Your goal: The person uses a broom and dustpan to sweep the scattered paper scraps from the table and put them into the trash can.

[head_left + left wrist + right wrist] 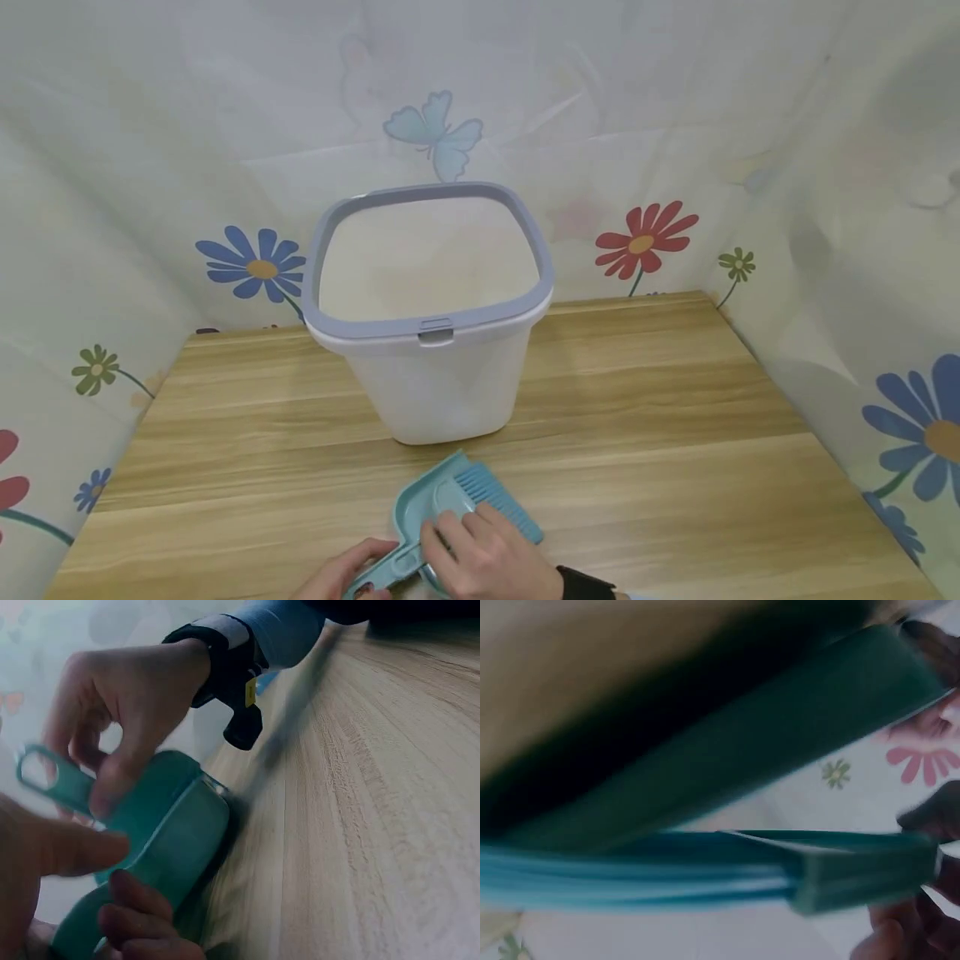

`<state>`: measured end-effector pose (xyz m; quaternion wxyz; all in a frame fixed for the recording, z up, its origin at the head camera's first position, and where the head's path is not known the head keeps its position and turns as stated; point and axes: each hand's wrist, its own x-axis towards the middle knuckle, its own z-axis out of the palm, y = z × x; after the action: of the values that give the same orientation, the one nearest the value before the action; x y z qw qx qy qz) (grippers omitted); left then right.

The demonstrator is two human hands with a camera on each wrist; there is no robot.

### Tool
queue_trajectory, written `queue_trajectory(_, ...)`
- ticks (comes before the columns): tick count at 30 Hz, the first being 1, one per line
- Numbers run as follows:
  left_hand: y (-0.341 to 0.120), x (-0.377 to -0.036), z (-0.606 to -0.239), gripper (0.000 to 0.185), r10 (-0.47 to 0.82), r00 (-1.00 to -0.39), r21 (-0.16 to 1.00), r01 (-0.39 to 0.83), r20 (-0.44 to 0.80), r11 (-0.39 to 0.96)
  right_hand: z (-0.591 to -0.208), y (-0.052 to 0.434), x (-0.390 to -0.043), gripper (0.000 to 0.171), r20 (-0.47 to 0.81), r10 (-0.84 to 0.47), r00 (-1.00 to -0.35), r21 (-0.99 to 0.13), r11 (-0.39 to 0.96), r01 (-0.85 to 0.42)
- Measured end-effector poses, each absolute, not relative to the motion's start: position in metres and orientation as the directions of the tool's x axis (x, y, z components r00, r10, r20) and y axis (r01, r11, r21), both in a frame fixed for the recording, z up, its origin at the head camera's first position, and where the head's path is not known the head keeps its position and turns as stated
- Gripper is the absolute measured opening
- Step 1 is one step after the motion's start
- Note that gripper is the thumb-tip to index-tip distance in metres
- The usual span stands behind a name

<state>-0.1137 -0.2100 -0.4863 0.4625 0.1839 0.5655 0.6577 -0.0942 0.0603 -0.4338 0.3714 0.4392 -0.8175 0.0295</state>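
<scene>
left hand [341,577] grips the handle of the teal dustpan [420,510] at the near edge of the wooden table [675,467], and right hand [487,558] curls around the brush [491,493] sitting in it. white bin [429,333] stands just behind.

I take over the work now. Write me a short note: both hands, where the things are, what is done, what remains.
Left hand: grips the teal dustpan by its handle.
Right hand: holds the brush, which lies nested in the dustpan.
Both rest on the wooden table, in front of the white bin, which stands open.
Done: set grasped. Left: probably separating brush from pan.
</scene>
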Motion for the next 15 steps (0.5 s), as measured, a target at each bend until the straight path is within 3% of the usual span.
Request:
queue_trajectory(3, -0.205, -0.114, -0.489, 0.070, 0.852, -0.476, 0.926, -0.377, -0.217, 0.025, -0.437, 0.049, -0.088, 0.041, 0.514, -0.748, -0.420, 0.192, 0.578, -0.793)
queue_trajectory(5, -0.203, -0.113, -0.490, 0.070, 0.863, -0.457, 0.914, -0.405, -0.213, 0.011, -0.438, 0.046, -0.088, 0.031, 0.460, -0.775, -0.433, 0.166, 0.554, -0.816)
queue_trajectory(15, -0.198, -0.105, -0.496, 0.058, 0.873, -0.448, 0.901, -0.434, -0.194, -0.022, -0.446, 0.042, -0.096, 0.022, 0.446, -0.796, -0.409, 0.115, 0.504, -0.856)
